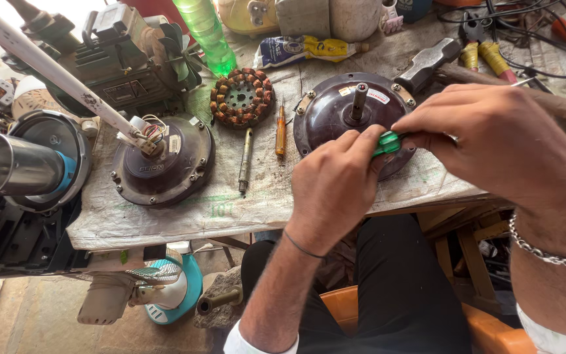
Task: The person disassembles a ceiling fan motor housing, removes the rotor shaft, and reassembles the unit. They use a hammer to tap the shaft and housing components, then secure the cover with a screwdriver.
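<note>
A dark brown round fan motor housing point(335, 108) with a metal shaft point(359, 99) lies on the workbench in front of me. My left hand point(333, 187) rests against its near rim, its fingers closed around the green handle of a screwdriver point(388, 142). My right hand point(492, 141) also grips that handle from the right, over the housing's near right edge. The screwdriver's tip is hidden under my hands.
A second brown housing point(165, 164) with a white rod point(54, 75) stands to the left. Between the housings lie a copper-wound stator point(242, 97), a metal shaft point(245, 159) and an orange screwdriver point(281, 131). A hammer point(430, 62), pliers point(483, 52) and a green bottle point(207, 33) sit at the back.
</note>
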